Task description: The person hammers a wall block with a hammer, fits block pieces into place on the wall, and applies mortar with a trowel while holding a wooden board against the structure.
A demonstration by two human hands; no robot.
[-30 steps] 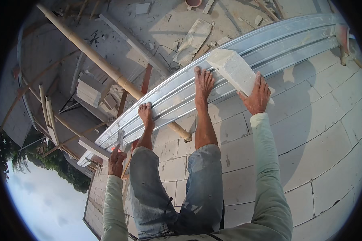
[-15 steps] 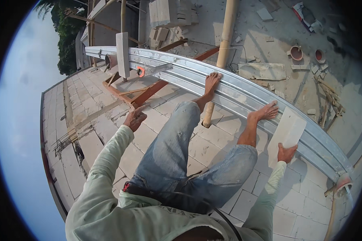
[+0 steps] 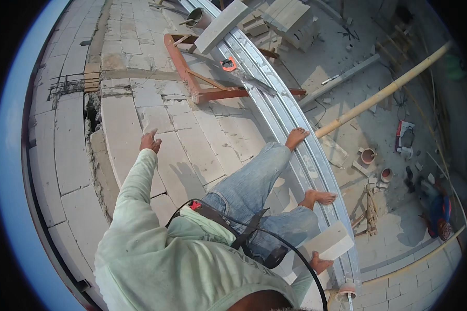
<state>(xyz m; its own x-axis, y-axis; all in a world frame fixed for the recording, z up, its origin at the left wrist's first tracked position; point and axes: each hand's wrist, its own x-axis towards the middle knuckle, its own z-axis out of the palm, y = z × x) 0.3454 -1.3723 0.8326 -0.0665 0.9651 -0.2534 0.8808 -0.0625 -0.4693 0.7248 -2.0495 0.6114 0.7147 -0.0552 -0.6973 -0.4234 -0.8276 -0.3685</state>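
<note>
Grip of right hand (image 3: 320, 263) still clasps white block (image 3: 334, 240); left hand (image 3: 150, 141) empty, half-uncurled, farther from metal plank (image 3: 312, 168).

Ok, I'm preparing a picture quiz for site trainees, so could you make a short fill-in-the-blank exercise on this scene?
1. The right hand grips a pale block, while the left hand is ____.
2. The saw lying on the metal plank has an ____ handle.
3. Both feet are ____, without shoes.

Missing words: empty; orange; bare.
</note>
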